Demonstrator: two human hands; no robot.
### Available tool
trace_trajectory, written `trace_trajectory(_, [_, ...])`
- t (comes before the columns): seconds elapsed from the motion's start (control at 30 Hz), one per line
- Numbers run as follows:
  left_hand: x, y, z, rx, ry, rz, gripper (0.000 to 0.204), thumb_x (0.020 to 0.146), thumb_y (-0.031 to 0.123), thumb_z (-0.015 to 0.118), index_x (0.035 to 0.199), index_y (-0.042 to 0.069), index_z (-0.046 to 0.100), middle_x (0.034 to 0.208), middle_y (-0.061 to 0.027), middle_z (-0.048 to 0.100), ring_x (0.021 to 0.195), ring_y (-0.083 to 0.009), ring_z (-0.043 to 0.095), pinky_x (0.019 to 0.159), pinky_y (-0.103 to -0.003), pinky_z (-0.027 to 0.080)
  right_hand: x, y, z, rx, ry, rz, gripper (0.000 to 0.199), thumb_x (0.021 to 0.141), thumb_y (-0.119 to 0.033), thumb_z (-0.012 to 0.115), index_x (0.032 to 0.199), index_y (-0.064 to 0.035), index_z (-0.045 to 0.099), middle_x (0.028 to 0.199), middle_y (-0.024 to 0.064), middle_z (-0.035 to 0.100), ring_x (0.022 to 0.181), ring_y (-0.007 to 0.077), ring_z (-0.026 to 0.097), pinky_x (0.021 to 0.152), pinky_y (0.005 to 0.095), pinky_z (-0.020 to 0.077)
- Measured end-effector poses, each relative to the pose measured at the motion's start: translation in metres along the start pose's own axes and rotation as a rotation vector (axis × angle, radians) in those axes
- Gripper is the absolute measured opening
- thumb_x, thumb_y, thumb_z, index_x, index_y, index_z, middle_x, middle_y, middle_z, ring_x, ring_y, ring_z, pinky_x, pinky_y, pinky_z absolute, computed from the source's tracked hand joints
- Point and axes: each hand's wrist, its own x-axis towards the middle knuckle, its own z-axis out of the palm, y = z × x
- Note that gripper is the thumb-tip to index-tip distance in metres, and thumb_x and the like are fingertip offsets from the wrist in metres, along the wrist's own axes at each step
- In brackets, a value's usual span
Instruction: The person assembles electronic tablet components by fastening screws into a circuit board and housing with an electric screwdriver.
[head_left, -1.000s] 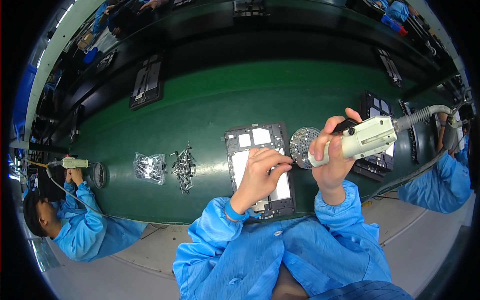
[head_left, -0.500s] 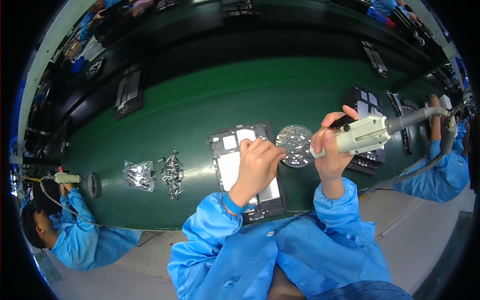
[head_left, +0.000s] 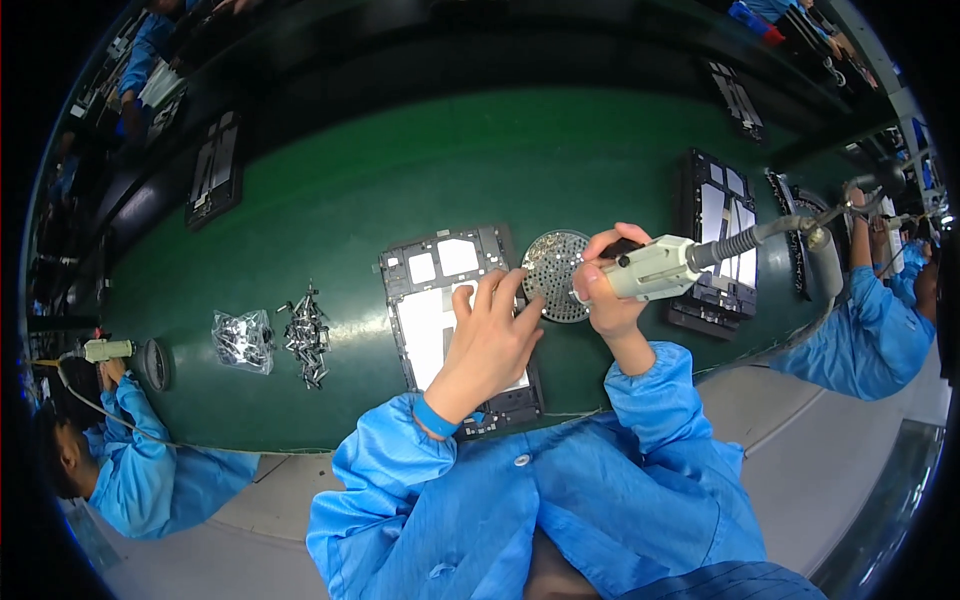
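Note:
My right hand is wrapped round a pale electric screwdriver with a grey cable at its rear. The screwdriver's tip is hidden, close to the right rim of a round tray dotted with small shiny screws. In front of me lies a black rectangular device housing with white panels in it. Over its right side my left hand reaches with spread, slightly bent fingers, its fingertips near the tray's left edge. A blue band circles my left wrist.
Left of the housing are a pile of small metal parts and a clear bag of similar parts. Stacked housings stand to the right. Co-workers in blue sit at both sides, a screwdriver by the left one.
My left hand has gone from bunched fingers to spread ones. The whole view has shifted, so most things now sit further left. The screwdriver is still in my right hand, nearer the tray.

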Motion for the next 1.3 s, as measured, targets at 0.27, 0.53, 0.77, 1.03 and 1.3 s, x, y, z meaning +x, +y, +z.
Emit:
trace_trajectory(0.27, [-0.008,0.005,0.007,0.100,-0.102,0.032,0.038,0.076,0.025,0.068,0.109,0.007,0.062,0.125,-0.0160,0.047,0.124,-0.0351,0.036,0.091,-0.051,0.031,0.003,0.007,0.001,0.003,-0.029,-0.013,0.053,0.081,0.005,0.057,0.129,-0.0014,0.035,0.094,0.0132,0.055,0.060,0.0062,0.049,0.051,0.0184,0.0434])
trace_trajectory(0.53, [-0.008,0.001,0.011,0.063,-0.120,0.007,0.038,0.075,0.024,0.070,0.111,0.011,0.062,0.128,-0.0121,0.044,0.125,-0.0355,0.034,0.090,-0.054,0.029,0.001,0.010,0.001,-0.015,-0.027,-0.003,0.052,0.081,0.005,0.058,0.128,-0.0014,0.036,0.094,0.0126,0.055,0.060,0.0056,0.049,0.052,0.0176,0.0432])
trace_trajectory(0.77, [-0.008,0.000,0.010,0.059,-0.122,0.008,0.037,0.076,0.024,0.070,0.110,0.011,0.062,0.128,-0.0117,0.044,0.125,-0.0358,0.034,0.089,-0.053,0.030,0.000,0.009,0.002,0.000,-0.029,0.020,0.052,0.081,0.004,0.059,0.128,-0.0014,0.036,0.094,0.0120,0.055,0.061,0.0052,0.049,0.053,0.0171,0.0431])
trace_trajectory(1.03, [-0.008,0.000,0.011,0.048,-0.122,0.003,0.037,0.075,0.023,0.070,0.109,0.011,0.062,0.128,-0.0114,0.044,0.125,-0.0356,0.034,0.089,-0.052,0.029,-0.004,0.012,0.003,-0.017,-0.025,-0.010,0.052,0.081,0.006,0.058,0.128,-0.0005,0.036,0.096,0.0119,0.055,0.069,0.0054,0.050,0.061,0.0181,0.0427])
trace_trajectory(1.3, [-0.007,0.000,0.010,0.048,-0.121,0.005,0.036,0.076,0.024,0.069,0.108,0.011,0.063,0.128,-0.0111,0.045,0.125,-0.0355,0.034,0.089,-0.052,0.029,0.011,0.017,-0.015,-0.028,-0.399,-0.125,0.052,0.080,0.004,0.060,0.126,-0.0095,0.037,0.088,0.0151,0.055,0.051,0.0092,0.047,0.043,0.0213,0.0421])
